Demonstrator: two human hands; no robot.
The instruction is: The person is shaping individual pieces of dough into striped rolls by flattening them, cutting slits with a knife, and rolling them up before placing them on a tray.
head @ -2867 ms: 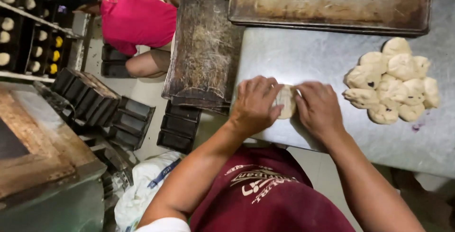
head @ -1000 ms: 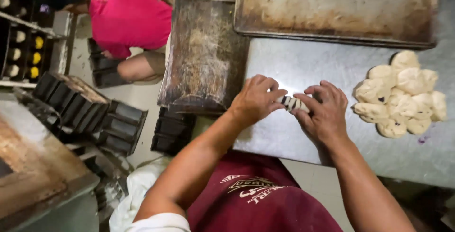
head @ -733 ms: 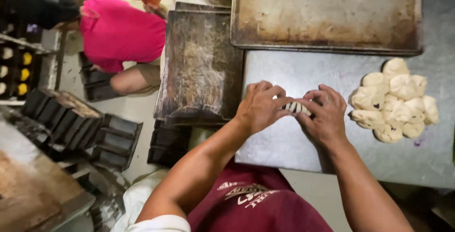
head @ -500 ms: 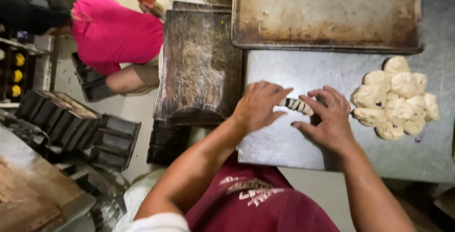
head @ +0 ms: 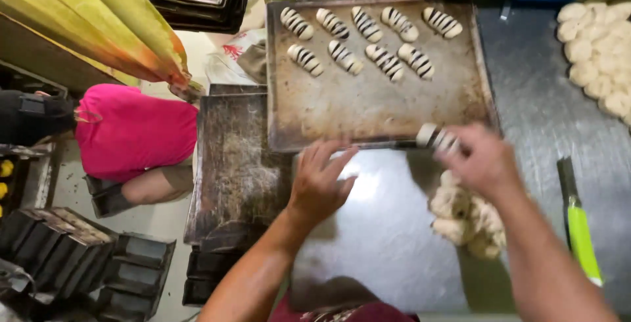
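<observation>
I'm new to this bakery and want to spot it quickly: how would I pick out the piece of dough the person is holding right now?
Find the big brown baking tray at the top of the steel table, with striped rolls at its far end. At its near right corner, the right hand holds one striped dough roll. It is the only roll in fingers; the pale lumps below are unstriped.

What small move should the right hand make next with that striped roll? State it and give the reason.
Probably set the striped roll in the right hand onto the baking tray, continuing the second row: that row holds four rolls against five above, and the roll is already at the tray's near edge. The left hand is empty.
</observation>
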